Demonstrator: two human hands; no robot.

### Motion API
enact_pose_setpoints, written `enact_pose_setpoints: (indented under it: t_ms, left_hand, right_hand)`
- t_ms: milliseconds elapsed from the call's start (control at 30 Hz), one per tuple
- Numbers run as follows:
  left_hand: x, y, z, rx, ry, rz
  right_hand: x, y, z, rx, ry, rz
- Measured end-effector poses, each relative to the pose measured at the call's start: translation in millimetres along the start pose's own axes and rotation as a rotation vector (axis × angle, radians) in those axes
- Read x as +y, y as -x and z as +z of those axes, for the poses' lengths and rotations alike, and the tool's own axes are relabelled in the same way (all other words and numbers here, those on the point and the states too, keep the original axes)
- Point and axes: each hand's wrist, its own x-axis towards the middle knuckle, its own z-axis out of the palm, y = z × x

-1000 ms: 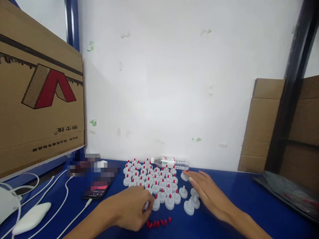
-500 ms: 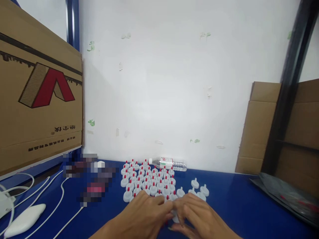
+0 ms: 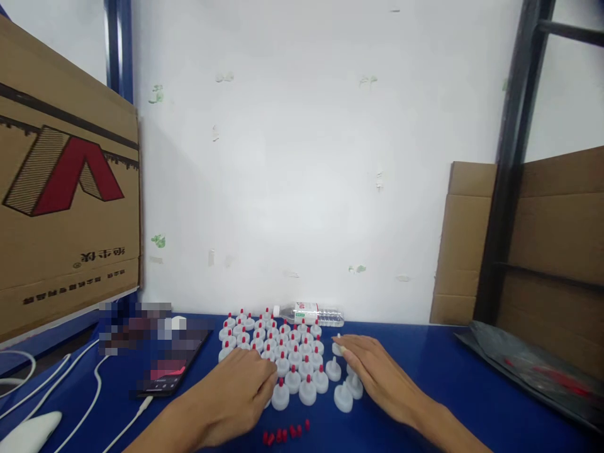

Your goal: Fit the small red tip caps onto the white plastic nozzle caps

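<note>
Rows of white nozzle caps with red tips (image 3: 293,379) stand upright on the blue table. My left hand (image 3: 236,393) is over the near left of the group, its fingers curled and closed. Its fingertips are hidden, so I cannot make out what they hold; a partly covered cap is beside them. My right hand (image 3: 377,374) stretches flat, fingers extended, over a few white nozzle caps without red tips (image 3: 343,397). Its fingertips are close to the farthest bare cap (image 3: 336,347). Several loose red tips (image 3: 279,435) lie at the near edge.
A clear plastic bottle (image 3: 309,313) lies behind the caps against the white wall. To the left are a phone (image 3: 182,365) with a cable, a white device (image 3: 33,434) and a large carton (image 3: 70,233). A grey plastic bag (image 3: 533,371) lies at the right.
My hands, together before, have moved apart: left hand leftward, right hand out to the bare caps. The loose red tips have come into sight. The camera view has shifted slightly.
</note>
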Motion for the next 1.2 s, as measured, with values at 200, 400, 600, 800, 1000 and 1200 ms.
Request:
enact_pose_setpoints:
  t_ms: [200, 400, 600, 800, 1000, 1200]
  left_hand:
    - [-6, 5, 3.9, -0.195, 0.038, -0.094]
    - [-9, 7, 4.7, -0.303, 0.14, -0.092]
    - [-2, 5, 2.4, -0.307, 0.171, -0.125]
    - [8, -1, 2.1, 0.016, 0.139, -0.006]
    - [30, 0, 12.5, 0.065, 0.153, 0.117]
    - [37, -5, 15.7, 0.028, 0.192, 0.245]
  right_hand:
    - [-9, -1, -8, -0.051, 0.013, 0.0]
    - [-41, -1, -21, -0.138, -0.025, -0.147]
    - [-55, 1, -18, -0.178, -0.023, -0.205]
    - [-57, 2, -17, 0.016, -0.025, -0.225]
    - [-77, 6, 2, 0.133, -0.137, -0.591]
    - [-77, 4, 7, 0.157, -0.165, -0.59]
